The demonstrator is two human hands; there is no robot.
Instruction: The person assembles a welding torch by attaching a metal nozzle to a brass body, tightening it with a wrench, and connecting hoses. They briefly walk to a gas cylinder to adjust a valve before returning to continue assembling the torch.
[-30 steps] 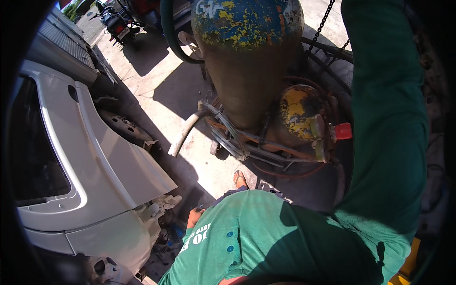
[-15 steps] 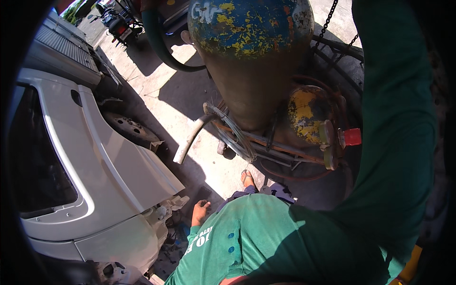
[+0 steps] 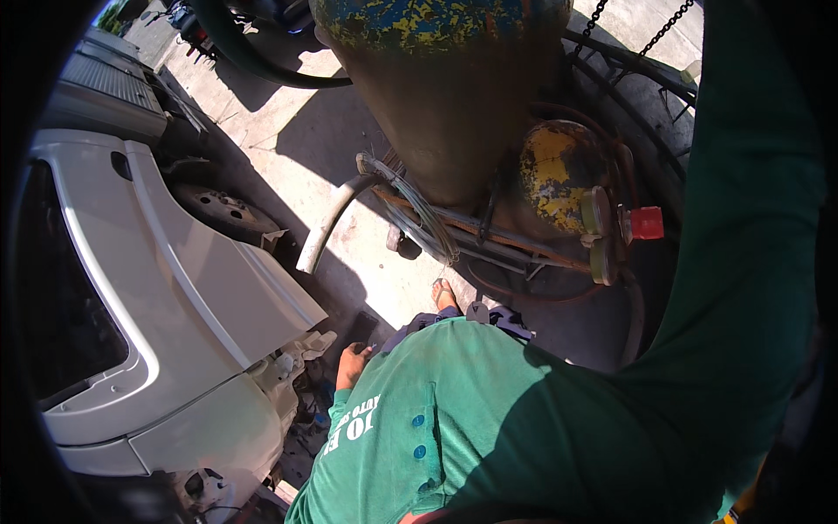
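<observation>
My left hand (image 3: 351, 365) hangs low beside my green shirt, its fingers curled in. A tiny pale spot shows at the fingertips, too small to name. Nearest to this hand is the torn rear corner of a white vehicle body (image 3: 218, 323). My right arm (image 3: 751, 201) in its green sleeve reaches up along the right side, and its hand is beyond the top of the picture. Ahead stands a tall gas cylinder (image 3: 436, 113) with flaking blue and yellow paint. Beside it are a shorter yellow-patched cylinder (image 3: 559, 175) and a pressure gauge (image 3: 602, 262) near a red fitting (image 3: 647, 224).
A metal cart frame (image 3: 524, 249) holds the cylinders, with a wire coil (image 3: 419, 214) and a curved pipe (image 3: 327, 223) at its left. Chains (image 3: 668, 28) hang at the upper right. A thick dark hose (image 3: 253, 70) arcs at the upper left, near a motorcycle (image 3: 194, 33).
The cylinders and cart sit higher in the picture, as my view has tilted downward. My right arm stays raised, and my left hand stays low with curled fingers.
</observation>
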